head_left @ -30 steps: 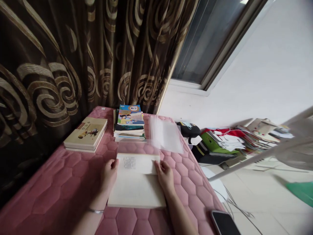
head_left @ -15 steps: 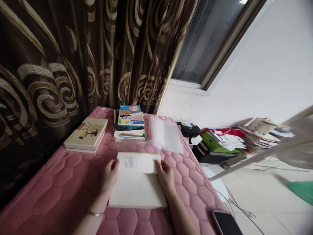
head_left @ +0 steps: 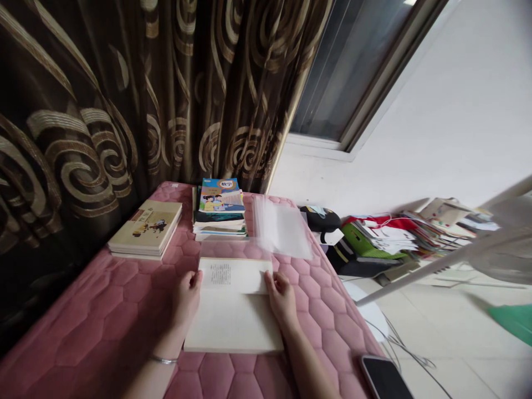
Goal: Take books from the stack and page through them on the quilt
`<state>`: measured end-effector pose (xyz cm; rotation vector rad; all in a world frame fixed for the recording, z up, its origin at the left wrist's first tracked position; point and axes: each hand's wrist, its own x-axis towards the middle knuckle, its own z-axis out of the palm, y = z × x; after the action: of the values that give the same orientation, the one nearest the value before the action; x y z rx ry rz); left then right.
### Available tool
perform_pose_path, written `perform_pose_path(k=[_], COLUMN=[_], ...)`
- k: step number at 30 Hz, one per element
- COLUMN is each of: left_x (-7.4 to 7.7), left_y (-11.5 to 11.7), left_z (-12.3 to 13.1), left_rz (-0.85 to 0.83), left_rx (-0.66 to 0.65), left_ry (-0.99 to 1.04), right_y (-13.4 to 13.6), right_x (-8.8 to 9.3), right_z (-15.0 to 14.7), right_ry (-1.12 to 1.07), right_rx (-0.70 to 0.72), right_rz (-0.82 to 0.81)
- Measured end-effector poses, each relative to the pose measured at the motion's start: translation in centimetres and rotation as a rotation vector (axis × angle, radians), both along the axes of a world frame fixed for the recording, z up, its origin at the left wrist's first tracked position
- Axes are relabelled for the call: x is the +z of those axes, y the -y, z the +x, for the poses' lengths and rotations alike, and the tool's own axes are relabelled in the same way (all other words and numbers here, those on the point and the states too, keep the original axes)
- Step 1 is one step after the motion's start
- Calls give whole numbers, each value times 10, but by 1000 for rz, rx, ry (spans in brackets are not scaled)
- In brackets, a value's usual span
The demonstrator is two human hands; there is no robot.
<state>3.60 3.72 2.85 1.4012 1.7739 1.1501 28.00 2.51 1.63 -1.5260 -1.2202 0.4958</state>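
Note:
An open book (head_left: 233, 327) lies in front of me on the pink quilted surface, its large blank page nearest me. Above that page is a narrower flap with printed text (head_left: 221, 274), and a clear plastic sheet (head_left: 236, 249) sticks out past its far edge. My left hand (head_left: 188, 293) is closed at the flap's left edge, thumb and curled fingers pinching it. On the opposite edge my right hand (head_left: 282, 293) grips the flap, thumb on top and fingers partly hidden. Beyond the book, to the right, lie loose clear plastic covers (head_left: 282, 227).
Stacked beige books (head_left: 145, 227) sit at the left, and a pile of textbooks (head_left: 220, 208) at the back. A phone (head_left: 384, 377) rests at the near right edge. Past the pink bed (head_left: 141, 310) are a white fan (head_left: 424, 271), cables and piled papers (head_left: 390, 238).

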Motion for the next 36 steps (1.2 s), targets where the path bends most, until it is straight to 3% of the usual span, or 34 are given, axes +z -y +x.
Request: perform_pose_path(k=[4, 10, 21, 28, 36], left_x=[2, -2, 0, 3, 1], left_y=[-1, 0, -4, 0, -3], left_z=[0, -2, 1, 1, 2], left_rz=[0, -3, -8, -10, -16], left_rx=[7, -43, 36, -20, -2], left_ry=[10, 202, 32, 155, 74], right_y=[0, 2, 2, 4, 6], right_x=[1, 0, 3, 9, 10], right_z=[-1, -1, -4, -5, -1], right_ry=[0, -12, 3, -16, -62], right_rx=[-8, -17, -36, -49, 18], right_rz=[-5, -2, -27, -16, -31])
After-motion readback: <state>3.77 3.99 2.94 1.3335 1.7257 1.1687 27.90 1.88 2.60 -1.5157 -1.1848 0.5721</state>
